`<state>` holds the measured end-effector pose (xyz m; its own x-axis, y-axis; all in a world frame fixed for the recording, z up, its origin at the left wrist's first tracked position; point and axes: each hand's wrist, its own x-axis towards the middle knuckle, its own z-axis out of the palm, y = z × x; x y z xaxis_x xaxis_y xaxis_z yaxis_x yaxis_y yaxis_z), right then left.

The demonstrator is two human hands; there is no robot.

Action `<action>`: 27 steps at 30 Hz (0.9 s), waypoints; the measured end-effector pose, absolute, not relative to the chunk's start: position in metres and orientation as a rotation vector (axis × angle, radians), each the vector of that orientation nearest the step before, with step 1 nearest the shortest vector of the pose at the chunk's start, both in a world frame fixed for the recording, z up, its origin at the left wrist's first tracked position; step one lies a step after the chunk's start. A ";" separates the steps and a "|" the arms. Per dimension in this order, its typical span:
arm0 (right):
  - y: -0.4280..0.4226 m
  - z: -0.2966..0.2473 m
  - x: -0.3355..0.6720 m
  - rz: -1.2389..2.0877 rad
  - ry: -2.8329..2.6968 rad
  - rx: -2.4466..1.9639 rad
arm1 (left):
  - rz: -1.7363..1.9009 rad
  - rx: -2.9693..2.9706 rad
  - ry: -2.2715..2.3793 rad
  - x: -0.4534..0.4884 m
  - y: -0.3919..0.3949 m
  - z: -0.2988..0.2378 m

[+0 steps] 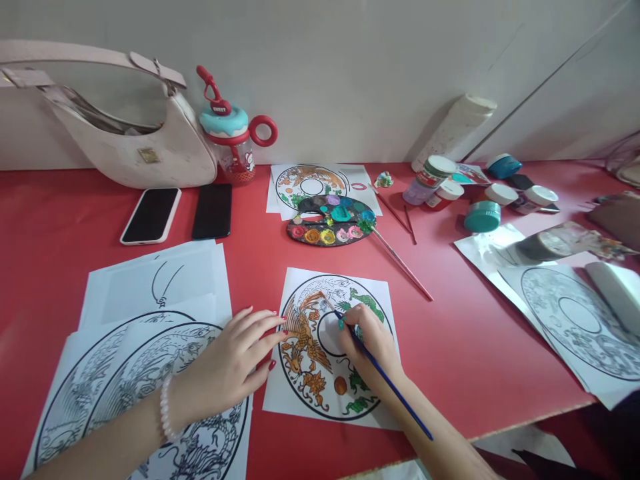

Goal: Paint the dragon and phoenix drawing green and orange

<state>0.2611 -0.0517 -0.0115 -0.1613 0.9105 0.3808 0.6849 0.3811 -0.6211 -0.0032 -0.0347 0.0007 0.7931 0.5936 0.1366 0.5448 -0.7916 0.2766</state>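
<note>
My right hand [370,340] is closed around a thin blue paintbrush [390,383]. Its tip meets the orange tail feathers of a bird printed on a white sheet [277,407]. Orange covers the bird and a flower at the left of the ring-shaped design; green marks the dragon at the right. With fingers stretched out, my left hand [235,367] rests its fingertips on that sheet's left edge, while the palm lies over a pile of uncoloured printed sheets [150,400]. Beyond the sheet is a dark paint palette [313,223] with many colours, and a second paintbrush [400,260] leans off it.
Two phones [151,217], a pale handbag [145,157] and a cup with a red straw [235,150] stand at the back left. Several paint jars [483,217] and a white bottle [453,130] are at the back right. Another printed sheet [575,320] lies near the table's right edge.
</note>
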 end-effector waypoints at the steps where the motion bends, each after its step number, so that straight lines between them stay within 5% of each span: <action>1: -0.052 -0.012 0.261 0.388 -1.903 -1.395 | 0.320 2.759 0.889 -0.003 -0.035 0.001; 27: -0.046 -0.009 0.259 0.338 -2.102 -1.222 | 0.371 2.749 0.908 -0.002 -0.037 0.002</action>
